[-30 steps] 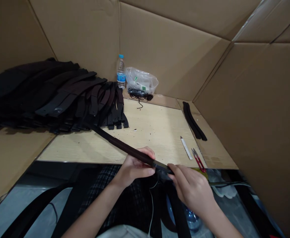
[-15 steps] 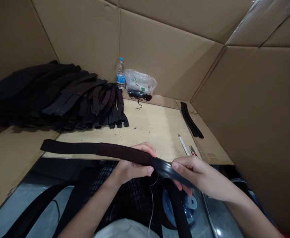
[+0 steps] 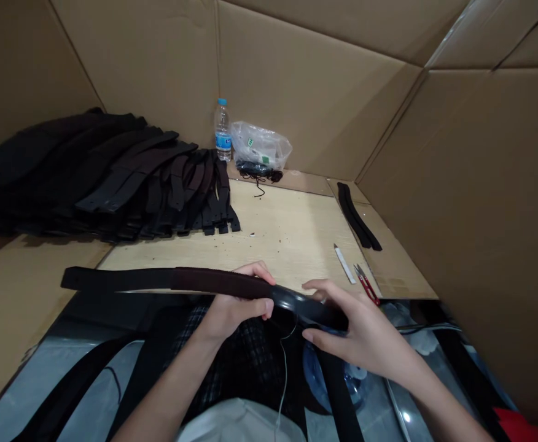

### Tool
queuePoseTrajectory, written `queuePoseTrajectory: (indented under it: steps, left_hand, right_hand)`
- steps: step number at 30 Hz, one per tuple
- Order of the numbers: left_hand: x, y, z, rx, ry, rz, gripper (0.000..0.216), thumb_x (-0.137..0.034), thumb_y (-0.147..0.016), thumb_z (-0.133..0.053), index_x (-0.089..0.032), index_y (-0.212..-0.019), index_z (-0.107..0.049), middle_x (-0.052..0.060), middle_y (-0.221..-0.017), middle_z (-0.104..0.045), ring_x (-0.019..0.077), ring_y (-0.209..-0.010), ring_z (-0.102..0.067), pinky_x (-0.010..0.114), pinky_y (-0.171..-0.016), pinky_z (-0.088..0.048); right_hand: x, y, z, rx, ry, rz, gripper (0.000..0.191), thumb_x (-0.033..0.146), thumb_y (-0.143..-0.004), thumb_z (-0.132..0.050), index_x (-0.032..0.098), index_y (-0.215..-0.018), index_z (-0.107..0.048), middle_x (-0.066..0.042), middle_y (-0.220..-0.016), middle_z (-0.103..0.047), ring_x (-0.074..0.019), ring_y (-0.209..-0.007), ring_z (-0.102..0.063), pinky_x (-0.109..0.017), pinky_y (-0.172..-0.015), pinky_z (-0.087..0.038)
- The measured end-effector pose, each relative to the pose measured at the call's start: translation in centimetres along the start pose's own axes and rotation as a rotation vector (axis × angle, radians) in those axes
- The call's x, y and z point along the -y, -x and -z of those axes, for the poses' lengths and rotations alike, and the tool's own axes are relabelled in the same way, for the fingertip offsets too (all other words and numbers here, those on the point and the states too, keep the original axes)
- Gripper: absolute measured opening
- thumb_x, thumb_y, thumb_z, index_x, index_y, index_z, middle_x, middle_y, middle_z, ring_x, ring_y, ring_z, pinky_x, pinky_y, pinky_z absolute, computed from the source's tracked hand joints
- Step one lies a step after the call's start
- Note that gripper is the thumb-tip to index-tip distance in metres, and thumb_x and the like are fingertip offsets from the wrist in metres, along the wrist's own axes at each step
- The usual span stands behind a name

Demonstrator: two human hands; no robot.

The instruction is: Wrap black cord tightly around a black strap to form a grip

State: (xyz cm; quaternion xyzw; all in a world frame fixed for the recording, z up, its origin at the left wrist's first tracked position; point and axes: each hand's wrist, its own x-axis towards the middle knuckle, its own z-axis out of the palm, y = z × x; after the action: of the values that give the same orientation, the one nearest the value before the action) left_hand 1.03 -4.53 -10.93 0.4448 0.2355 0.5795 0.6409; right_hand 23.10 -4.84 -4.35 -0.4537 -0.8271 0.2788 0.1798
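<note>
A long curved black strap [image 3: 223, 283] stretches across both hands just above the table's near edge. Its middle is covered in dark maroon material, and the right part is smooth and shiny. My left hand [image 3: 239, 307] pinches it where the maroon cover meets the shiny part, thumb in front and fingers behind. Around the right end curls my right hand [image 3: 347, 319], thumb below and index finger above; some of its fingers are hidden behind the strap. A thin pale thread or cord [image 3: 282, 368] hangs under the shiny part; its upper end is hard to make out.
A heap of similar straps [image 3: 112, 178] lies at left. Behind stand a water bottle [image 3: 223, 132] and a plastic bag [image 3: 262, 147] with dark cord. To the right are a white pen-like tool [image 3: 344, 264], red-handled snips [image 3: 366, 285] and two black strips [image 3: 356, 216]. Cardboard walls [image 3: 296, 80] enclose the table.
My right hand has turned and spread its thumb and index finger around the strap's end. The strap and my left hand have shifted slightly left.
</note>
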Motion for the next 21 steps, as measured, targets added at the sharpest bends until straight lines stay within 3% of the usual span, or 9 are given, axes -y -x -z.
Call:
queuePoseTrajectory:
  steps: [2, 4, 6, 9, 11, 13, 15, 17, 21]
  left_hand:
    - [0.0, -0.1, 0.1, -0.028, -0.014, -0.003, 0.020, -0.016, -0.069, -0.076, -0.016, -0.083, -0.062, -0.003, -0.066, -0.057, 0.0072, -0.048, -0.056, 0.018, -0.045, -0.043]
    - [-0.1, -0.3, 0.2, -0.060, -0.044, -0.016, 0.018, -0.014, -0.071, -0.074, -0.016, -0.083, -0.061, -0.004, -0.063, -0.058, 0.0077, -0.049, -0.057, 0.018, -0.047, -0.043]
    - [-0.1, -0.4, 0.1, -0.087, -0.076, -0.013, 0.017, -0.013, -0.072, -0.072, -0.017, -0.083, -0.060, -0.004, -0.062, -0.058, 0.0081, -0.050, -0.058, 0.018, -0.048, -0.043]
    - [-0.3, -0.8, -0.3, -0.112, -0.115, 0.019, 0.017, -0.013, -0.071, -0.071, -0.016, -0.083, -0.060, -0.004, -0.061, -0.059, 0.0082, -0.049, -0.057, 0.019, -0.048, -0.043]
    - [-0.3, -1.1, -0.8, -0.113, -0.120, 0.032, 0.017, -0.013, -0.070, -0.071, -0.016, -0.083, -0.060, -0.004, -0.061, -0.059, 0.0078, -0.048, -0.056, 0.019, -0.048, -0.043]
    - [-0.3, -1.4, -1.3, -0.099, -0.118, 0.030, 0.018, -0.013, -0.070, -0.072, -0.017, -0.083, -0.060, -0.004, -0.061, -0.060, 0.0078, -0.048, -0.057, 0.019, -0.048, -0.043]
    - [-0.1, -1.7, -1.6, -0.090, -0.125, 0.027, 0.018, -0.013, -0.069, -0.072, -0.017, -0.083, -0.060, -0.004, -0.062, -0.060, 0.0084, -0.049, -0.058, 0.019, -0.049, -0.045]
    - [0.3, -1.9, -2.0, -0.081, -0.136, 0.034, 0.018, -0.013, -0.070, -0.072, -0.016, -0.083, -0.061, -0.003, -0.063, -0.061, 0.0094, -0.051, -0.059, 0.020, -0.050, -0.046]
    - [1.6, -2.1, -2.6, -0.037, -0.116, 0.078, 0.017, -0.012, -0.071, -0.069, -0.017, -0.085, -0.061, -0.003, -0.063, -0.063, 0.0108, -0.054, -0.060, 0.022, -0.053, -0.047]
  right_hand:
    - [-2.3, 0.7, -0.7, -0.155, -0.194, 0.039, 0.052, 0.031, -0.079, -0.065, 0.025, -0.128, -0.047, -0.006, -0.103, -0.064, -0.0190, -0.090, -0.064, -0.032, -0.078, -0.052]
    - [-5.0, 1.5, -2.0, -0.292, -0.468, 0.086, 0.050, 0.035, -0.084, -0.055, 0.022, -0.130, -0.042, -0.010, -0.109, -0.062, -0.0175, -0.083, -0.063, -0.030, -0.069, -0.053]
    - [-7.5, 2.2, -3.8, -0.218, -0.591, 0.037, 0.047, 0.035, -0.084, -0.050, 0.021, -0.129, -0.043, -0.010, -0.107, -0.063, -0.0108, -0.060, -0.057, -0.022, -0.051, -0.046]
    - [-9.2, 2.8, -7.0, 0.044, -0.389, -0.124, 0.052, 0.027, -0.074, -0.063, 0.018, -0.124, -0.053, -0.011, -0.114, -0.064, -0.0086, -0.056, -0.053, -0.021, -0.051, -0.044]
    - [-9.3, 2.6, -8.5, 0.137, -0.173, -0.209, 0.038, 0.025, -0.072, -0.067, 0.018, -0.110, -0.065, -0.006, -0.101, -0.069, -0.0098, -0.059, -0.055, -0.021, -0.056, -0.044]
    - [-9.5, 2.5, -9.2, 0.133, 0.022, -0.328, 0.014, 0.023, -0.079, -0.062, 0.018, -0.088, -0.071, -0.002, -0.082, -0.071, -0.0123, -0.063, -0.058, -0.021, -0.060, -0.042]
    - [-10.4, 2.8, -9.0, 0.053, 0.158, -0.481, 0.018, 0.018, -0.084, -0.053, 0.017, -0.078, -0.070, -0.004, -0.078, -0.070, -0.0162, -0.073, -0.062, -0.024, -0.064, -0.040]
    - [-12.0, 4.0, -8.6, -0.030, 0.229, -0.626, 0.022, 0.013, -0.083, -0.048, 0.016, -0.080, -0.069, -0.009, -0.085, -0.070, -0.0208, -0.081, -0.064, -0.027, -0.065, -0.039]
    - [-16.4, 8.7, -8.6, -0.063, 0.288, -0.910, 0.020, 0.013, -0.083, -0.052, 0.015, -0.070, -0.067, -0.013, -0.075, -0.067, -0.0254, -0.074, -0.066, -0.030, -0.059, -0.040]
